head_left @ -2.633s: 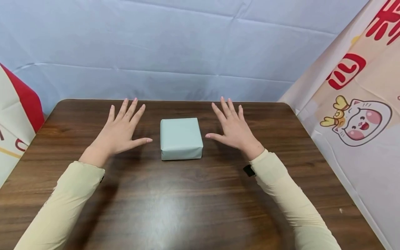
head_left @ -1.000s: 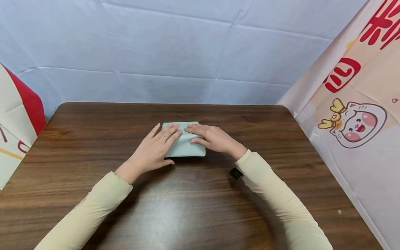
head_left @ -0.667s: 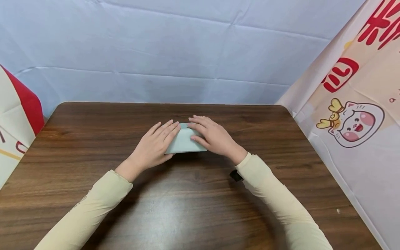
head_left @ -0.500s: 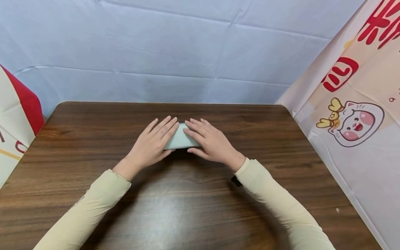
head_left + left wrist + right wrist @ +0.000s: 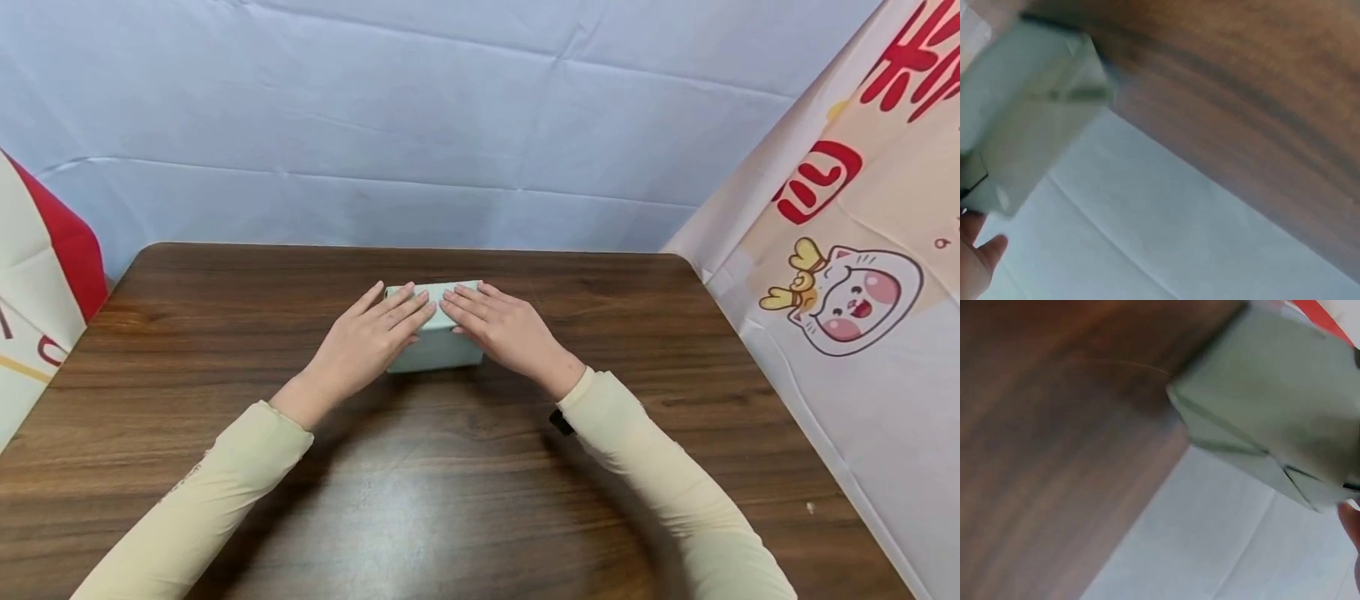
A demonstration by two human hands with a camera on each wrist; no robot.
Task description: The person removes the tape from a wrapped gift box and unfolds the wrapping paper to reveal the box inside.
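A small box wrapped in pale green paper [image 5: 437, 353] stands near the far side of the table, showing a tall front face and a narrower top. My left hand [image 5: 358, 343] holds it from the left, fingers over its top and thumb at the upper front face. From the right, my right hand [image 5: 512, 332] holds it the same way, its fingertips near the left hand's. Folded paper flaps show on the wrapped box [image 5: 1041, 119] in the blurred left wrist view. The right wrist view shows creased folds on the wrapped box [image 5: 1272, 400] too.
The dark wood-grain table [image 5: 480, 500] has its far edge beyond the box. Behind it hangs a pale cloth backdrop [image 5: 420, 125]. A printed banner with a cartoon face [image 5: 862, 292] hangs at the right, a red and white one [image 5: 56, 242] at the left.
Both hands come in from the sides of the flat-lying box and close in on it. The box tips up from its near edge, so its front face now looks taller.
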